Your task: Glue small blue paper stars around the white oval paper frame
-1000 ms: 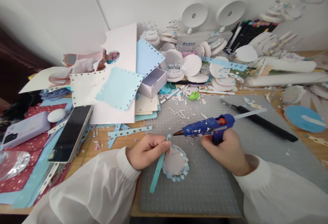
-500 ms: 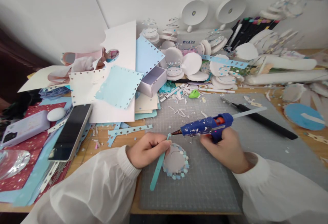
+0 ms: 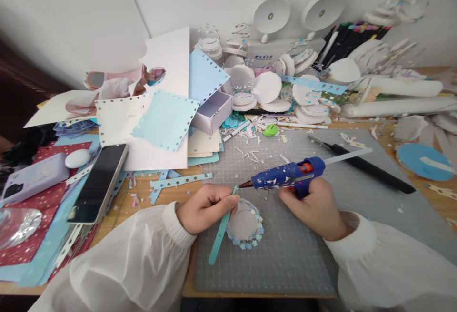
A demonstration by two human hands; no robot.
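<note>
My left hand (image 3: 205, 207) pinches a light blue paper strip (image 3: 218, 236) that slants down over the front of the grey cutting mat (image 3: 285, 255). Just right of that hand lies a white paper disc (image 3: 244, 224) edged with small blue flowers. My right hand (image 3: 316, 205) grips a blue hot glue gun (image 3: 285, 176) with a clear glue stick poking out of its back. The gun's nozzle points left and meets the upper end of the strip, right by my left fingertips.
A phone (image 3: 98, 183) lies dark at the left on blue and red star paper. Punched paper sheets (image 3: 160, 121) and an open white box (image 3: 212, 112) pile up behind. White discs (image 3: 267, 88), markers and a black knife (image 3: 360, 162) crowd the back and right.
The glue gun has slid a little to the left, bringing its nozzle onto the strip's upper end. My left hand has kept its hold almost without moving.
</note>
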